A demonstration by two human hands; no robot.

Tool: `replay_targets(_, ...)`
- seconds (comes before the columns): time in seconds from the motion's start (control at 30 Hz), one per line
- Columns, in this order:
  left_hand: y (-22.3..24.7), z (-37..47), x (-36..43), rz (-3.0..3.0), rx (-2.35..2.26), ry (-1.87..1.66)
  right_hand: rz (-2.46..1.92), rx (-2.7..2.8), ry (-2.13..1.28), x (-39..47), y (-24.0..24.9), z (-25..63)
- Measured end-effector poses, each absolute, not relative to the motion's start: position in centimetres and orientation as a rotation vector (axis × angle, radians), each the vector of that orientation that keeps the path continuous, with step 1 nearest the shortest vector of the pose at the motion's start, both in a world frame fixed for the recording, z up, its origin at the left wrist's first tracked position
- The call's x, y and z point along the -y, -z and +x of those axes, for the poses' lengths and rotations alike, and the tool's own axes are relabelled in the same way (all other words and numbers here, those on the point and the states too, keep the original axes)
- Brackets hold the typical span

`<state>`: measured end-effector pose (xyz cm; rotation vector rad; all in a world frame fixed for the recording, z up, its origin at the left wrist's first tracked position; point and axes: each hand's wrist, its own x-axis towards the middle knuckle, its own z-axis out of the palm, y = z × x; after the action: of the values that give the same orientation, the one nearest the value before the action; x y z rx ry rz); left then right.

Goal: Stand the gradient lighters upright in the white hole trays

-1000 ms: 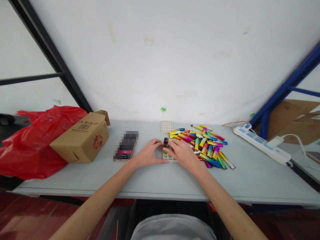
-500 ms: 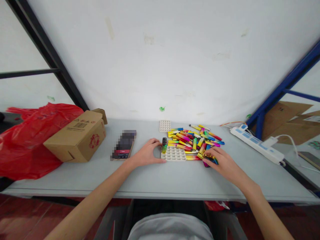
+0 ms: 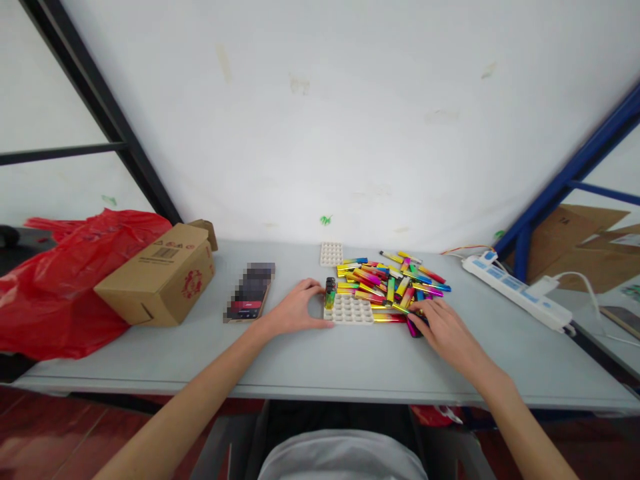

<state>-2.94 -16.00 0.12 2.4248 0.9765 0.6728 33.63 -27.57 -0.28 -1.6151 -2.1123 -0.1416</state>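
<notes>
A white tray with round holes (image 3: 353,310) lies on the table, with a few lighters (image 3: 331,295) standing upright at its left end. My left hand (image 3: 299,310) is beside that end, thumb and fingers spread around the corner. A loose pile of shiny, many-coloured lighters (image 3: 391,288) lies behind and to the right of the tray. At the pile's front right edge, my right hand (image 3: 434,325) has its fingers closed on a lighter, largely covered by the fingers. Farther back lies a second white holed tray (image 3: 331,254).
On the grey table (image 3: 300,367), a phone (image 3: 250,293) lies left of my left hand. Farther left are a cardboard box (image 3: 160,273) and a red plastic bag (image 3: 75,287). A white power strip (image 3: 517,292) with cables is at the right.
My right hand has shifted slightly at the pile's front edge, and the lighters at its fingertips have changed position. My left hand keeps its place beside the tray. The view has moved slightly.
</notes>
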Motion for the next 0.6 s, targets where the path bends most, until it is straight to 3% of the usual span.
replay_targets(0.23,-0.2,-2.9,16.0,2.424,-0.973,-0.677,-1.607,1.674,-0.274,24.8,-1.8,31.5)
replay_targets(0.6,0.3,-3.1,15.9,2.435,-0.951,-0.697,-1.109,1.327,-0.809,17.6,-4.3,23.1)
